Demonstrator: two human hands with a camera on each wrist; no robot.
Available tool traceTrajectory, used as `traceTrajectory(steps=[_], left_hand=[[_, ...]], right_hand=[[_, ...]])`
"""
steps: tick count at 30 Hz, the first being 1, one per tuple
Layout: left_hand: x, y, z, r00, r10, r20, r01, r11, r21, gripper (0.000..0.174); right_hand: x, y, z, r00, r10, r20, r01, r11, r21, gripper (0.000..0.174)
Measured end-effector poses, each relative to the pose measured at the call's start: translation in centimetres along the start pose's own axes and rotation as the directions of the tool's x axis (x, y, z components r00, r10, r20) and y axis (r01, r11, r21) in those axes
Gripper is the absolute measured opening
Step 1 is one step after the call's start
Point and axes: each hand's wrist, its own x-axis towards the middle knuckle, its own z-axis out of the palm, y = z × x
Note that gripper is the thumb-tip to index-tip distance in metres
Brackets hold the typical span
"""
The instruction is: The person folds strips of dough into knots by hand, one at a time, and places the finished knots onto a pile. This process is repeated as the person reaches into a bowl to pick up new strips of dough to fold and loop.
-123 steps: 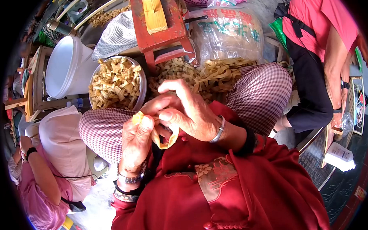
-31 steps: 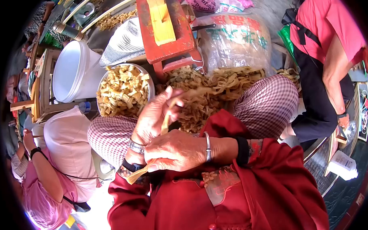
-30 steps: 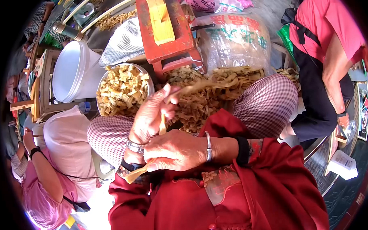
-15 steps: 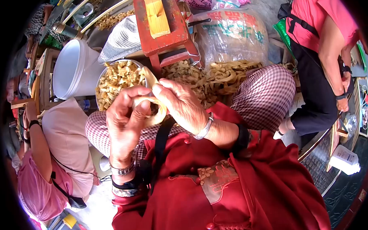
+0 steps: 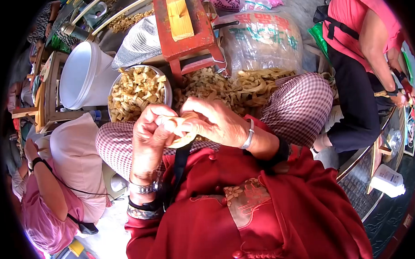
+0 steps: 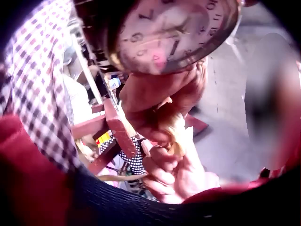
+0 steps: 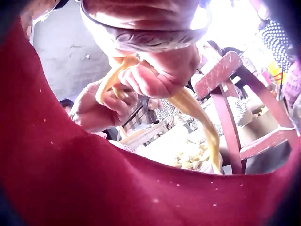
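Between both hands is a looped, pale yellow-brown strip, and in the right wrist view a long end of the strip hangs down. My left hand pinches the strip with thumb and fingertips. My right hand holds it from the other side, thumb close to the left fingertips. In the left wrist view the strip shows between the two hands, partly hidden by fingers. Just beyond the left hand stands a round container heaped with short folded pieces; loose strips lie beyond the right hand.
A red stool with a wooden block stands ahead. Left of it are a mesh sack and a white bucket; right of it, a full plastic bag. People sit on both sides, and a white bottle lies right.
A second ago the right hand was low, across the left wrist; it has risen beside the left hand. Since half a second ago the hands have closed together around the strip, its loop now smaller.
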Motion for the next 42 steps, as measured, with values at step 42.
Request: traceTrajectory(steps=[42], left_hand=[[2.5, -1.8, -0.8, 0.986, -0.068, 0.15, 0.156, 0.679, -0.717, 0.045]], right_hand=[[-4.9, -1.0, -7.8, 0.934, 0.313, -0.172, -0.323, 0.946, -0.028, 0.017]])
